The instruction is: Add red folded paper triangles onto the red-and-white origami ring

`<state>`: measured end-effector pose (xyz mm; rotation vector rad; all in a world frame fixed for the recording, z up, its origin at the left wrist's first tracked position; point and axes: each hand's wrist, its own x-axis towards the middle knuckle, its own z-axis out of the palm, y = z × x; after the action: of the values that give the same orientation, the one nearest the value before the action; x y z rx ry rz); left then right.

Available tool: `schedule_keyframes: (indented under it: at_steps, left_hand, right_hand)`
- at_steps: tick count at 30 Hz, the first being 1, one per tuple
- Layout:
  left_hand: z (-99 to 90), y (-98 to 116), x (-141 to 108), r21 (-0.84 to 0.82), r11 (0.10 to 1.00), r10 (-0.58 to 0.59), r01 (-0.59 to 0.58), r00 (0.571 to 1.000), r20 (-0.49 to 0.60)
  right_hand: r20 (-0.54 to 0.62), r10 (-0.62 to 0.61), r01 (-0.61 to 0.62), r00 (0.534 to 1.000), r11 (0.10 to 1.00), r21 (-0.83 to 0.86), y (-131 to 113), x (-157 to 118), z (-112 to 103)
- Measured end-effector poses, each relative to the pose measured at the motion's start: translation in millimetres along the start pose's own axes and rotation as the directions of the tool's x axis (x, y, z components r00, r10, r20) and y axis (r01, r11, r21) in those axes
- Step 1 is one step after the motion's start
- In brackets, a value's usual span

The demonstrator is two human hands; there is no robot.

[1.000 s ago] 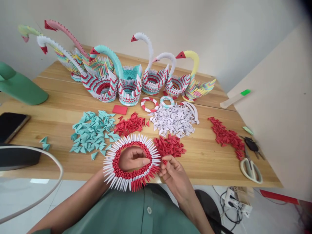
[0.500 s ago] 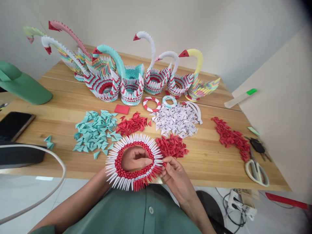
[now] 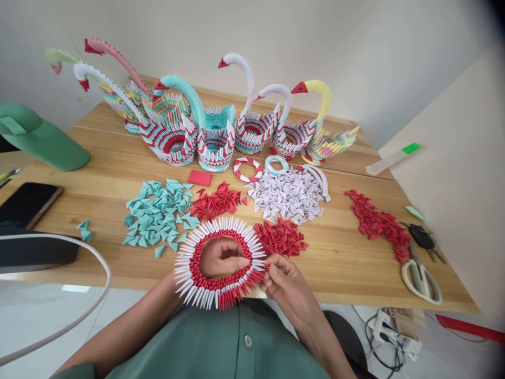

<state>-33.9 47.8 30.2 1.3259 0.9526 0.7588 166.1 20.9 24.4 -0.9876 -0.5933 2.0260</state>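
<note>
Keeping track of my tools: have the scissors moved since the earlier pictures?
No. Against the rightmost red pile, the scissors lie in the same place; only the view shifted.

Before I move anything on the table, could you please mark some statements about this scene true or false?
1. The left hand holds the large red-and-white ring. True.
2. The right hand is in the turquoise pile. False: the right hand is at the large red-and-white ring's edge, with a small red piece in its fingers.
3. The scissors lie near the keys. True.
4. The phone rests on top of the green bottle. False: the phone lies on the table.
5. The rightmost swan has a yellow neck. True.
</note>
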Motion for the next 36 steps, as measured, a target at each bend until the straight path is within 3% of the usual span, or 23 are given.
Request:
schedule_keyframes:
  at_steps: [16,24,36]
  left_hand:
    - [-3.6,2.1,1.0,-0.006,1.000,-0.009,0.009,1.000,0.017]
    - [-5.4,5.5,3.5,0.014,0.998,0.063,-0.064,0.997,0.044]
    - [-10.4,2.3,5.2,0.042,0.995,0.089,-0.093,0.992,0.088]
  right_hand:
    - [0.107,-0.088,0.122,0.990,0.917,-0.380,-13.9,13.8,-16.3]
    - [0.191,-0.041,0.124,0.981,0.884,-0.451,-22.2,19.9,-19.8]
    - [0.205,0.006,0.092,0.979,0.882,-0.463,-29.4,22.5,-13.6]
